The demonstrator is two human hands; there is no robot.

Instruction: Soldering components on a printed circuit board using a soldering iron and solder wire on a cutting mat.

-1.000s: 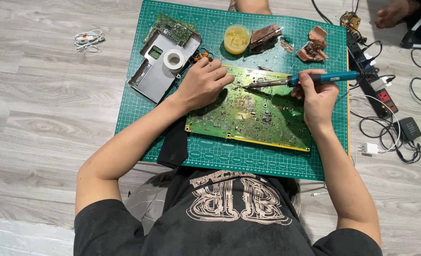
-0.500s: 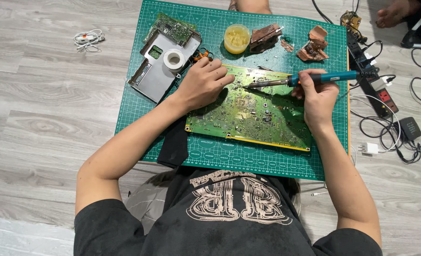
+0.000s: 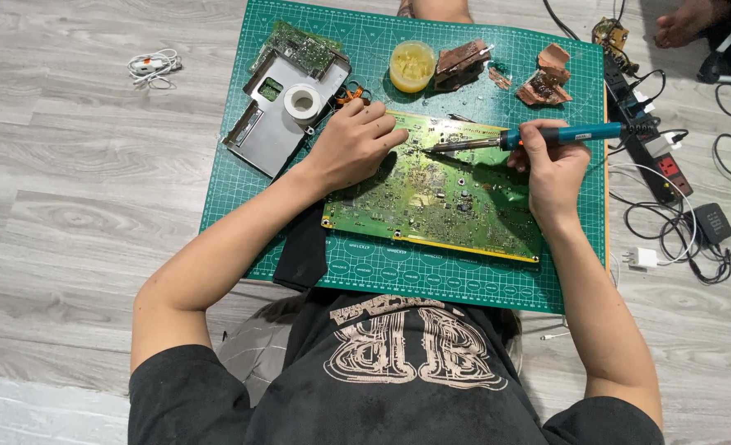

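My left hand lies flat, fingers spread, on the board, pinning its far-left corner to the green mat. My right hand is closed round the iron, which runs left-right, tip pointing left onto the board. The tip's contact is too small to make out. A yellow tub sits farther off.

A green circuit board with a yellow lower edge lies on a darker green cutting mat gridded in pale lines. The soldering iron has a teal handle with an orange collar; near the mat's top edge sits a yellow tub, and at its top left corner a white tape roll on a grey metal plate.
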